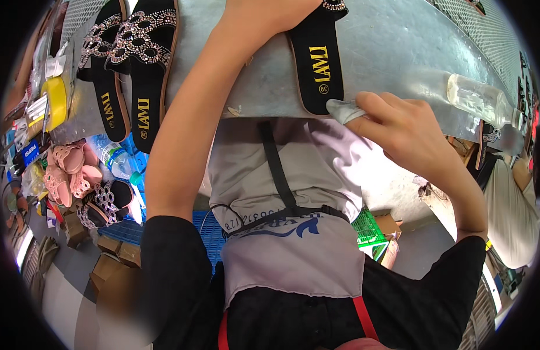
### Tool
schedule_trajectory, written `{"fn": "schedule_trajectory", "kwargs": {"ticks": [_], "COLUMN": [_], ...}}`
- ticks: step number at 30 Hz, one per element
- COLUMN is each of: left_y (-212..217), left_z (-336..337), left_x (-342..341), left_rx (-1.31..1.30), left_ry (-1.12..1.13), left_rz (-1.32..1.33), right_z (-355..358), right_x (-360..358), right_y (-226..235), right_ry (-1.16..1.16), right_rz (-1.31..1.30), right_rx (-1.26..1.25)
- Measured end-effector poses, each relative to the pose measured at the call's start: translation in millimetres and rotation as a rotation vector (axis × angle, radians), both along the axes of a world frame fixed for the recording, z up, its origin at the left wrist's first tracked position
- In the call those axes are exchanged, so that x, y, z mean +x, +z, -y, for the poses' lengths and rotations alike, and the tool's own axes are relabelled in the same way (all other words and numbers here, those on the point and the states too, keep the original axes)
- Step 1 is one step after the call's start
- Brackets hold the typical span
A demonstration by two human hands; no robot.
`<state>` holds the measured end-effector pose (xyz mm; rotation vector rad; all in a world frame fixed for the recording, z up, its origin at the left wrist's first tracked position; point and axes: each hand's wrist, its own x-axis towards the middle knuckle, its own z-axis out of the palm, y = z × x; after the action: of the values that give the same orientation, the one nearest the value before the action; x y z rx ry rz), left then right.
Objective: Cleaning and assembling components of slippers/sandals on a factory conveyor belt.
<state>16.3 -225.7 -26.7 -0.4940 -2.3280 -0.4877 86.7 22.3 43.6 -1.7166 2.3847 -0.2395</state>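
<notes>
A black sandal with a tan edge and a studded strap lies sole-lining up on the metal tabletop, its long axis running from the far side toward the person, heel end at the near edge. The left hand rests on the sandal's front part, near the strap; its grip is mostly beyond the top edge of the view, so I cannot tell whether the fingers are closed or only pressing flat. The right hand sits just to the right of the heel, its grip pinched on a small pale cloth that touches the heel's edge. The right hand is thus the nearer one to the heel, the forearm coming up from the lower right with the wrist bent inward. The left forearm stretches straight up from the lower left. A pair of matching black sandals lies well to the left, and a clear bottle lies on its side at the right.
</notes>
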Motion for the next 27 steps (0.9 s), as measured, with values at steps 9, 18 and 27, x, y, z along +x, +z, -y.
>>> {"fn": "schedule_trajectory", "kwargs": {"ticks": [9,18,27], "left_y": [-2.2,-2.0,-5.8], "left_z": [-3.3,-1.3,-2.7], "left_x": [-3.1,-1.9,-4.4], "left_rx": [0.049,0.023,-0.023], "left_ry": [-0.033,-0.022,-0.009], "left_rz": [0.006,-0.011,-0.101], "right_z": [0.8,3.5,2.4], "right_x": [-8.2,0.5,9.7], "right_y": [3.2,4.0,9.9], "right_ry": [-0.009,-0.004,-0.012], "right_rz": [0.054,0.044,0.043], "right_rx": [0.036,0.060,0.131]}}
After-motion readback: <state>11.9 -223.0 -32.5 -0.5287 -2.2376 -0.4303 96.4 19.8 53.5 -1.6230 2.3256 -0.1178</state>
